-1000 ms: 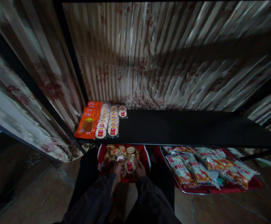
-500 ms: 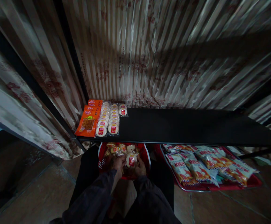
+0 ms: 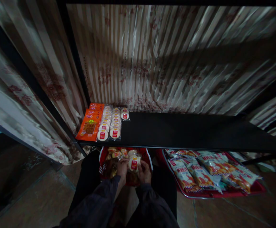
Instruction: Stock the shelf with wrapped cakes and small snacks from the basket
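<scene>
Between my two hands is a packet of round white rice crackers (image 3: 133, 164) in clear wrap with a red label. The fingers of my left hand (image 3: 122, 168) grip its left edge, and my right hand (image 3: 144, 172) grips its right edge. Both hands are over a red basket (image 3: 149, 161) between my knees, which holds more wrapped snacks, some in yellow packaging. On the black shelf (image 3: 176, 129) above, similar cracker packets (image 3: 115, 126) lie overlapping in two rows, and a single packet (image 3: 125, 114) begins a third at the back.
Orange snack bags (image 3: 88, 125) lie at the shelf's left end. A second red basket (image 3: 214, 193), full of white and orange snack bags (image 3: 201, 172), stands on the floor at right. Black shelf posts (image 3: 75, 57) and a striped curtain (image 3: 140, 63) enclose the shelf.
The cracker packet has risen slightly within the basket, held between both hands. My view has tilted a little, bringing an upper shelf edge into sight. The packets on the shelf are unchanged.
</scene>
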Available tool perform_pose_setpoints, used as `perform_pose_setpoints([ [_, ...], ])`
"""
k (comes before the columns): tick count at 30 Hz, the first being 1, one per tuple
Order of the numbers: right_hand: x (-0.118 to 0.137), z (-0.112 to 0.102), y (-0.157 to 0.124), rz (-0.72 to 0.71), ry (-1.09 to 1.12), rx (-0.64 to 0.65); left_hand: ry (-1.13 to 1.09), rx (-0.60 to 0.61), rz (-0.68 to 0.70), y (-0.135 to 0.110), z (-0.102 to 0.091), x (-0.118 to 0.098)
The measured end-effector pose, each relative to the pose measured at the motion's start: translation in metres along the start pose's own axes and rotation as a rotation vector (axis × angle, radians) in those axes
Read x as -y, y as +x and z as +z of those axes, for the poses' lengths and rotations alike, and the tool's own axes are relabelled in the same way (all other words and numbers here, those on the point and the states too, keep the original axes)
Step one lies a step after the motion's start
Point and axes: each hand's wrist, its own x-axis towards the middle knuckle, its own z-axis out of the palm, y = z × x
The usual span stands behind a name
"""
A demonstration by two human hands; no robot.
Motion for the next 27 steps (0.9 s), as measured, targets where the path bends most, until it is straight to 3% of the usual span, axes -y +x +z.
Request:
perform_pose_setpoints([
  [11,0.044,0.000,-0.007,-0.109,-0.051,-0.053,0.012,-0.024,0.132,-0.015,0.008,-0.020],
  [18,0.061,0.004,0.003,-0.174,-0.082,-0.009,0.071,-0.029,0.227,-0.015,0.014,-0.038],
  [27,0.088,0.012,0.015,-0.287,-0.086,-0.007,0.312,-0.076,0.327,-0.008,0.023,-0.056],
])
